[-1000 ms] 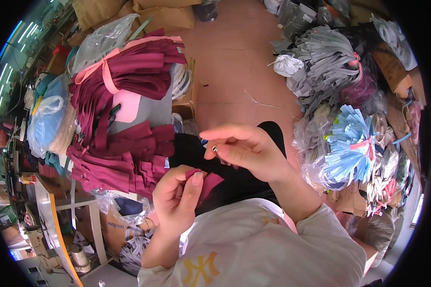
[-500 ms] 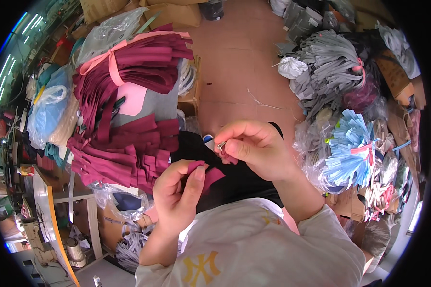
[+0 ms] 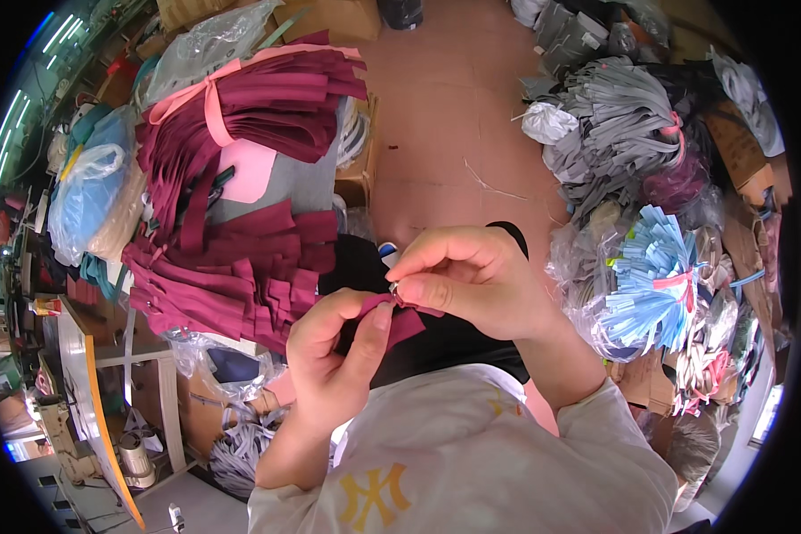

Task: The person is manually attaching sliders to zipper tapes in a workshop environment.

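My left hand (image 3: pixel 336 354) is closed, pinching the end of a maroon zipper strip (image 3: pixel 408 327) between thumb and forefinger. In a thumb-and-finger pinch, my right hand (image 3: pixel 476 283) grips a small metal piece, apparently a zipper slider (image 3: pixel 394 289). A bit of maroon fabric shows under the right fingers. The two sets of fingertips almost meet above my dark-clad lap, the slider right at the strip's end. Left of my hands lies a loose pile of maroon strips (image 3: pixel 231 276); behind it sits a maroon bundle (image 3: pixel 280 102) tied with a pink band.
Grey strips (image 3: pixel 614 111) in a tied bundle and a light-blue bundle (image 3: pixel 654 285) lie among plastic bags on the right. A wooden-edged table (image 3: pixel 93 400) stands at lower left. Cardboard boxes (image 3: pixel 338 20) are at the back, beside the reddish tiled floor (image 3: pixel 454 116).
My right hand has moved left and slightly down, bringing the metal slider to the strip held in my left hand. The left hand keeps its pinch.
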{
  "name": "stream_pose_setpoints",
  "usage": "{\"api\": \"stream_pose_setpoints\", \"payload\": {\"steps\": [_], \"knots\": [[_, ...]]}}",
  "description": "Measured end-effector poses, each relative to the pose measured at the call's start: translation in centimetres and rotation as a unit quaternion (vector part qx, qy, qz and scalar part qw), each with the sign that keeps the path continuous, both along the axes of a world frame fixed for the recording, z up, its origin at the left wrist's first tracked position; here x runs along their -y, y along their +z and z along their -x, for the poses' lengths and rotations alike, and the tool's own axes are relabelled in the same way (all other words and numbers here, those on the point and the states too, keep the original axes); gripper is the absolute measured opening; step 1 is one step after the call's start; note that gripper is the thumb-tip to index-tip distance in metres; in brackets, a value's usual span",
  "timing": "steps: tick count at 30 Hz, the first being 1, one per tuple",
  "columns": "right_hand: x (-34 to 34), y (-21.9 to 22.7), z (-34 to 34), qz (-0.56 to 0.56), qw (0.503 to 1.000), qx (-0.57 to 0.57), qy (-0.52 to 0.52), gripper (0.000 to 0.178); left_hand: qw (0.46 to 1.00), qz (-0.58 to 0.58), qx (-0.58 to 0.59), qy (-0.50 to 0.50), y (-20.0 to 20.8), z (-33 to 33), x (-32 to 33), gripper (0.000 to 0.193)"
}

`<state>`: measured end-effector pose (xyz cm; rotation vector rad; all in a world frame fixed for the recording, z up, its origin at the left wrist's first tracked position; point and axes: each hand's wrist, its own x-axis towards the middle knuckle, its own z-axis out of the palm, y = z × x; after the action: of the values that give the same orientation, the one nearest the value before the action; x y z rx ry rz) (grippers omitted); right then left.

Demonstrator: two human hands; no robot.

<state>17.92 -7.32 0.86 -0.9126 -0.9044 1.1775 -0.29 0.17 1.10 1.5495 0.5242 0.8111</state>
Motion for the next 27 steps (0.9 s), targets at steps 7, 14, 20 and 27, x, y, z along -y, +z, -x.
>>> {"api": "stream_pose_setpoints", "payload": {"steps": [7, 14, 20, 27], "knots": [[-0.3, -0.1, -0.2, -0.029, 0.994, 0.099, -0.020, 0.012, 0.999, -0.029, -0.015, 0.007, -0.2, -0.1, 0.0, 0.004], [-0.4, -0.3, 0.0, -0.026, 0.997, 0.061, -0.032, 0.021, 1.000, 0.014, -0.008, 0.023, -0.2, -0.3, 0.1, 0.006], [0.1, -3.1, 2.6, -0.074, 0.990, 0.073, -0.092, 0.028, 0.996, -0.001, 0.061, 0.067, -1.2, -1.0, -0.6, 0.009], [-0.4, -3.0, 3.4, -0.089, 0.989, 0.030, -0.111, 0.016, 0.989, 0.058, 0.116, 0.067, -1.7, -0.9, -0.7, 0.012]]}}
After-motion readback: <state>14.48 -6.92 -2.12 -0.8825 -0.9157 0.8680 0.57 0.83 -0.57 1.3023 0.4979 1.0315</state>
